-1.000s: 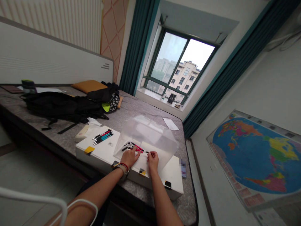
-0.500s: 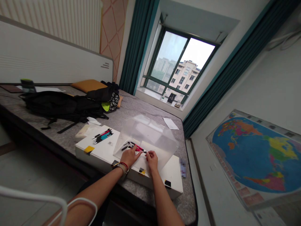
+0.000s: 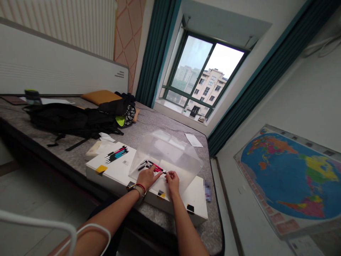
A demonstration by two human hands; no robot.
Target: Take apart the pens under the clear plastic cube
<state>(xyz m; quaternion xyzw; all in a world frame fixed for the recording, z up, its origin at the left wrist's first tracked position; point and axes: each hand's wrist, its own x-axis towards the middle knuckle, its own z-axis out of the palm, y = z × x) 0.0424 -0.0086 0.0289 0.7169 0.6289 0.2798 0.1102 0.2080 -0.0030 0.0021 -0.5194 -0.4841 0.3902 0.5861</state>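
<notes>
Left hand [image 3: 147,179]: fingers together, pressing on pink-and-black pens [image 3: 157,168] | right hand [image 3: 172,182]: pinching their tips | done: teal-and-pink pen row [image 3: 116,154] lying apart on white box [image 3: 112,177] | left: pens under hands, beside clear plastic cover [image 3: 166,149]

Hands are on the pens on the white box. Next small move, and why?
Probably lift the pink pen clear of the black pens first: the right hand seems to pinch one end of it, the left hand lies along it, and the pens sit bunched together on the white box.
</notes>
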